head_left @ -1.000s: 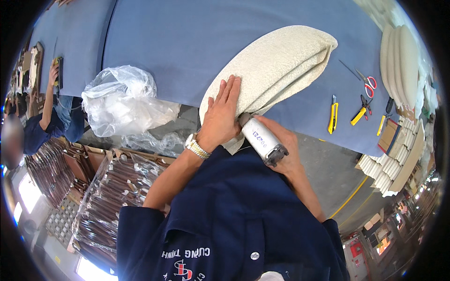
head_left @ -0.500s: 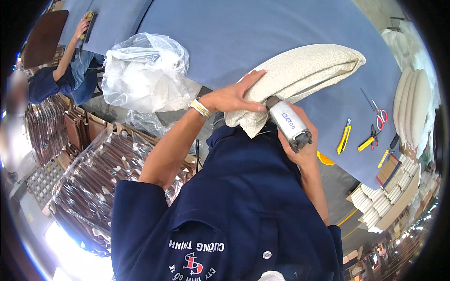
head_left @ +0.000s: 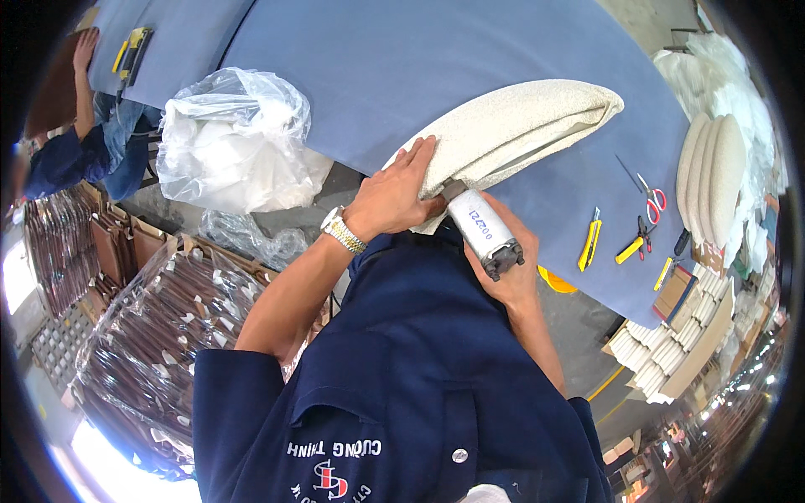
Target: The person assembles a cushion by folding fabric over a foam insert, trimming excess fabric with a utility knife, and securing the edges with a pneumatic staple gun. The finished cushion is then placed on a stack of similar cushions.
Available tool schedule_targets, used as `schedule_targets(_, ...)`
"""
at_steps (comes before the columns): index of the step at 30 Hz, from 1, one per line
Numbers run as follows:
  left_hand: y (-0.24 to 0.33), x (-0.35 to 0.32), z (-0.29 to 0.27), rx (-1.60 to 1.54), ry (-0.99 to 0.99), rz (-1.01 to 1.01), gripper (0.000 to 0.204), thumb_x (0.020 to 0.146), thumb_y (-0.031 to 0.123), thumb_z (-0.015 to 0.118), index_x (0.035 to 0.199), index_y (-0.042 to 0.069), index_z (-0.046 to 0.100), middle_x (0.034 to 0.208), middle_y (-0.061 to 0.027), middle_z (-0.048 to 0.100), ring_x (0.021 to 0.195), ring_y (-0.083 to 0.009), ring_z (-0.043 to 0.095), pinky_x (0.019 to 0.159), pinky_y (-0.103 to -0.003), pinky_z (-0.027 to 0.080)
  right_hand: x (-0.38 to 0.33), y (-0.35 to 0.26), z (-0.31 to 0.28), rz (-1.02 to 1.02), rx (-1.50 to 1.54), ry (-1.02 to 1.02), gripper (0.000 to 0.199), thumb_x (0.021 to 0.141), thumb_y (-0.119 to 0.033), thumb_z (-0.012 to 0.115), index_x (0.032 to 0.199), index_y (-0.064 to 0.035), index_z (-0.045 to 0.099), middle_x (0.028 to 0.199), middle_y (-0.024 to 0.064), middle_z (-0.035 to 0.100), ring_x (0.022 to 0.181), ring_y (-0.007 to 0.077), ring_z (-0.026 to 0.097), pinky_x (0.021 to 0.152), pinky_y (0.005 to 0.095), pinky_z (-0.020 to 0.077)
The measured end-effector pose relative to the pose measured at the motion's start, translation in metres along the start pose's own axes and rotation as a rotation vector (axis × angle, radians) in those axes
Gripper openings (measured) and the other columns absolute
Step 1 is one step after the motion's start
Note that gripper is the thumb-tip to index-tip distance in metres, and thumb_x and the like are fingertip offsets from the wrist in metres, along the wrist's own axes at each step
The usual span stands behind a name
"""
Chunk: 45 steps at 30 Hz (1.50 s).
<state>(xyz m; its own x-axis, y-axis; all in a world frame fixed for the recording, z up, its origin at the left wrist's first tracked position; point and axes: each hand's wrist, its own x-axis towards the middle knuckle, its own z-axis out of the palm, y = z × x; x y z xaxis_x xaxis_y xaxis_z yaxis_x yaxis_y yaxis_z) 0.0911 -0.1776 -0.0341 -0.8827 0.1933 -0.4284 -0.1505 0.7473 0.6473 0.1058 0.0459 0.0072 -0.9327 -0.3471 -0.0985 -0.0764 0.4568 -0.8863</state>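
A curved cream upholstered piece [head_left: 511, 121] rests at the near edge of the blue-covered table, its folded fabric side facing me. My left hand [head_left: 398, 189] grips its near left end, fingers stretched over the top and thumb at the fabric edge. In my right hand [head_left: 513, 256] is a silver staple gun [head_left: 482, 225] with a dark end cap. The gun's nose touches or nearly touches the fabric fold beside my left thumb. My right fingers are partly hidden behind the tool.
On the table [head_left: 402, 50] lie a yellow utility knife [head_left: 590, 241], red-handled scissors [head_left: 656, 199] and yellow-handled pliers [head_left: 635, 243]. Similar cream pieces [head_left: 711, 172] stand at right. A plastic bag [head_left: 239, 142] sits left, beyond wrapped brown parts [head_left: 168, 335]. A co-worker's arm [head_left: 84, 96] is far left.
The view has shifted, so most things sit further left. My left hand has rotated on the fabric, fingers now pointing more away from me. The co-worker's hand has left the yellow-and-black tool.
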Motion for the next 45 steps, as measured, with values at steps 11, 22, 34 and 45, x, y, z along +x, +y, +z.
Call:
schedule_targets(11,0.003,0.000,-0.002,0.016,0.111,0.050,0.096,0.083,0.016,0.075,0.162,0.005,0.021,0.151,-0.0357,0.047,0.128,-0.0514,0.057,0.102,-0.055,0.053,0.011,-0.018,0.009,0.129,-0.042,-0.054,0.059,0.076,-0.004,0.076,0.134,-0.0058,0.064,0.116,0.0156,0.074,0.107,0.0313,0.074,0.092,0.0346,0.0565)
schedule_targets(22,-0.002,-0.004,0.005,0.007,0.064,0.032,0.096,0.084,0.019,0.077,0.162,0.007,0.022,0.155,-0.0323,0.043,0.133,-0.0517,0.053,0.100,-0.056,0.054,-0.001,-0.024,0.003,0.052,-0.130,-0.106,0.061,0.076,-0.011,0.079,0.135,-0.0027,0.064,0.124,0.0203,0.072,0.112,0.0375,0.071,0.095,0.0414,0.0561)
schedule_targets(34,-0.019,-0.010,0.001,-0.273,-0.030,0.113,0.106,0.083,0.020,0.082,0.165,0.009,0.017,0.165,-0.0309,0.028,0.153,-0.0447,0.031,0.123,-0.048,0.034,-0.001,-0.018,0.015,0.067,-0.071,-0.069,0.053,0.081,-0.004,0.073,0.133,-0.0038,0.062,0.111,0.0143,0.075,0.103,0.0258,0.075,0.090,0.0333,0.0560)
schedule_targets(45,-0.029,-0.017,-0.004,-0.112,-0.069,0.086,0.091,0.094,0.036,0.068,0.165,0.009,0.018,0.165,-0.0308,0.028,0.150,-0.0476,0.034,0.121,-0.052,0.037,-0.006,-0.008,0.024,-0.067,-0.121,0.025,0.054,0.082,-0.010,0.076,0.133,0.0038,0.063,0.118,0.0195,0.074,0.108,0.0277,0.074,0.095,0.0359,0.0551)
